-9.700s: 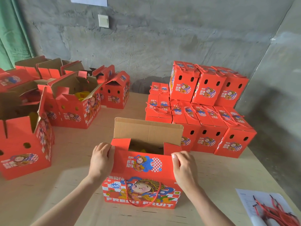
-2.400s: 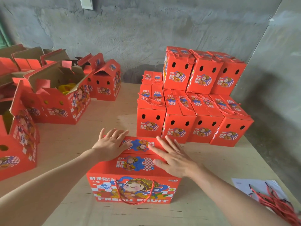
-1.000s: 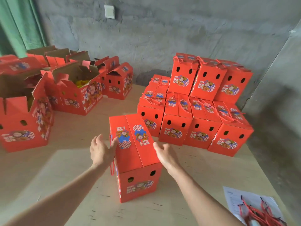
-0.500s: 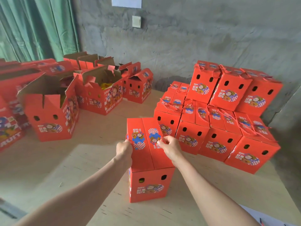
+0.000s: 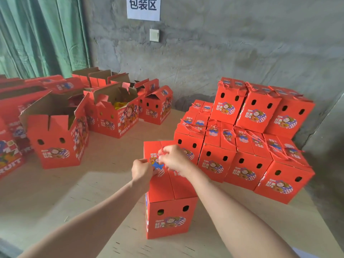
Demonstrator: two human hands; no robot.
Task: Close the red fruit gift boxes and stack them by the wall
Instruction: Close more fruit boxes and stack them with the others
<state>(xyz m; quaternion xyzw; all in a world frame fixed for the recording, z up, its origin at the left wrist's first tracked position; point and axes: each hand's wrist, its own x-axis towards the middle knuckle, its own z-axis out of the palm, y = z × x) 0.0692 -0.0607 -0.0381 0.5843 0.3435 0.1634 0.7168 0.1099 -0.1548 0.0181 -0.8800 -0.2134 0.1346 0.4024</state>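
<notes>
Head view: flaps pressed shut 2 seconds ago, the closed gift box (image 5: 170,217) now stands end-on mid-table (image 5: 89,185), just before the wall stack (image 5: 260,116). The left hand (image 5: 142,171) and right hand (image 5: 176,159) both pinch its cord handle (image 5: 161,150); stacking likely follows

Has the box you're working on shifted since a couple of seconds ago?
Yes. The box has been turned end-on to the camera, and its far end now sits close to the closed stack.

both arms stretch forward, left hand (image 5: 142,169) and right hand (image 5: 175,159) close together, fingers curled.
</notes>
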